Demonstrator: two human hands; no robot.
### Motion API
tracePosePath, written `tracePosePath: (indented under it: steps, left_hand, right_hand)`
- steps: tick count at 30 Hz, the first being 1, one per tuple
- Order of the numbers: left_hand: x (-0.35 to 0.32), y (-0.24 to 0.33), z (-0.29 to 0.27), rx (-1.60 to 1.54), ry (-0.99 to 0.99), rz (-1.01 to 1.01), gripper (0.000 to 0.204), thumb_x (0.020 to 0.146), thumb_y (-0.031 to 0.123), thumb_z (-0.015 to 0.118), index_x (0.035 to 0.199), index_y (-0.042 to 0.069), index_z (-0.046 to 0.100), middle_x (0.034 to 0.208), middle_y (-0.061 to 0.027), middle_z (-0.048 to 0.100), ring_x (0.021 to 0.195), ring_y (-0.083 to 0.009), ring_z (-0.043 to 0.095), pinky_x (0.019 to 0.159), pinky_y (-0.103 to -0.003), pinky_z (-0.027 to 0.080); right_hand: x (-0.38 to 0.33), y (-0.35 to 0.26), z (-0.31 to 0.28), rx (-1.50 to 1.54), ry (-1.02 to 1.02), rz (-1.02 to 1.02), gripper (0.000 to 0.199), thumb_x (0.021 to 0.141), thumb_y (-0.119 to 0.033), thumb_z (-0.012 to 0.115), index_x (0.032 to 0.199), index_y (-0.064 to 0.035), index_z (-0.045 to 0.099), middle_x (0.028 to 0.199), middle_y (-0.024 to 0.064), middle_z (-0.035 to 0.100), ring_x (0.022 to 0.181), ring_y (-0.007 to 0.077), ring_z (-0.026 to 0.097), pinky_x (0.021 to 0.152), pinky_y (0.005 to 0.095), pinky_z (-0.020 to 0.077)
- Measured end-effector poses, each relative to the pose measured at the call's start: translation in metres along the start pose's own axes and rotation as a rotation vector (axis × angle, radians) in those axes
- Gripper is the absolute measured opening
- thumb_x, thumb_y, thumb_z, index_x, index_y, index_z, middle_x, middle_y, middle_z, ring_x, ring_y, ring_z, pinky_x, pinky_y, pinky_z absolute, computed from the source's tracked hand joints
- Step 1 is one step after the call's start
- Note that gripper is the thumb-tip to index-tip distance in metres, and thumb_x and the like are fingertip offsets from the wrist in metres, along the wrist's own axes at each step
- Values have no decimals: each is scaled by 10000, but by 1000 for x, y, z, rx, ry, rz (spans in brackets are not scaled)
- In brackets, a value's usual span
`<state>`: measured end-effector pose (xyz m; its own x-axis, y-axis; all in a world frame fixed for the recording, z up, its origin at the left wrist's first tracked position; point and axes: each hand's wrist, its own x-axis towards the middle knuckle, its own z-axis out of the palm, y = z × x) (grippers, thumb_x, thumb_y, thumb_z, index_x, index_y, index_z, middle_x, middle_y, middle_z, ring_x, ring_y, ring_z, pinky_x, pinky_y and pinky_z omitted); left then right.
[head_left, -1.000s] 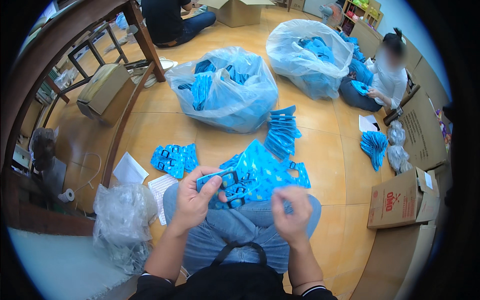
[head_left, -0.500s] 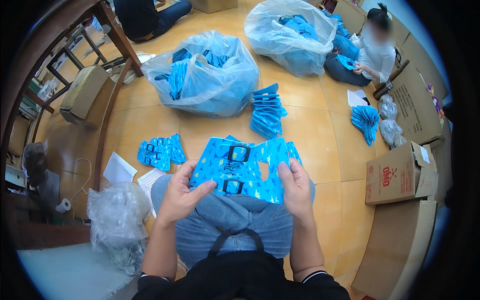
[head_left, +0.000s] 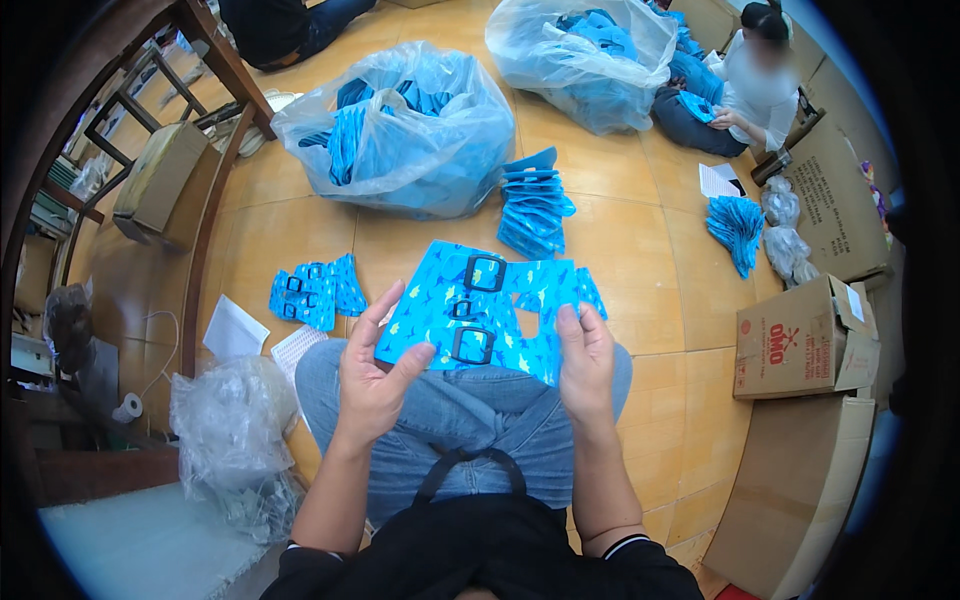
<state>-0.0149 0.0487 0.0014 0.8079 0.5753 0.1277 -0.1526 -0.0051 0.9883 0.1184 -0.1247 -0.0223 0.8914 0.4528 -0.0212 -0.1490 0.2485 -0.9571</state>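
Left grip (head_left: 376,385) closed on the left end of a blue patterned piece (head_left: 492,308), thumb over its face. Right grip (head_left: 588,365) likewise, pinching the right end. Piece held flat-side up above crossed legs (head_left: 400,465), toward the near edge of the tiled floor (head_left: 640,285); black buckle shapes on its face. Beyond, on the floor: folded stack (head_left: 532,208) just beside a filled plastic bag (head_left: 440,185). Toward floor's right edge, a fanned blue bundle (head_left: 734,235) near a carton (head_left: 785,350).

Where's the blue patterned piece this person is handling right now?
In the head view, the blue patterned piece is near the centre, held between the left hand and right hand, just beyond the crossed legs.
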Motion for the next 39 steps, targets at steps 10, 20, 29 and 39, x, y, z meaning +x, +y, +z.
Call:
tracePosePath:
  steps: [10, 20, 29, 39]
  left_hand:
    - [-3, -4, -1, -175, -98, -70, 881, 739, 4, 784, 1445, -61, 261, 1364, -160, 466, 1239, -196, 480, 1053, -327, 363]
    - [-6, -1, 1, -168, -90, -81, 859, 750, 21, 786, 1439, -58, 279, 1344, -164, 490, 1222, -198, 498, 1050, -331, 365]
    - [-10, -1, 7, -222, -71, -89, 880, 761, 28, 778, 1451, -56, 237, 1368, -162, 472, 1248, -199, 477, 1056, -342, 354]
    - [-10, -7, 5, -100, -68, -34, 859, 753, 79, 794, 1435, -42, 287, 1314, -146, 546, 1237, -191, 497, 1131, -366, 200]
  right_hand:
    - [-2, 3, 2, 107, -15, 80, 328, 992, -196, 525, 1231, 27, 501, 1072, 40, 615, 914, 56, 563, 812, 211, 460]
    - [-12, -10, 3, 63, -75, 154, 611, 945, -97, 577, 1445, 49, 258, 1236, 110, 561, 1073, 123, 568, 921, 280, 479]
    - [-12, -11, 4, 70, -92, 109, 608, 931, -78, 592, 1431, 60, 276, 1253, 112, 548, 1093, 128, 556, 944, 286, 464]
    - [-11, -17, 6, 34, -56, 53, 626, 907, -61, 620, 1420, 77, 287, 1268, 122, 534, 1109, 140, 544, 951, 289, 451]
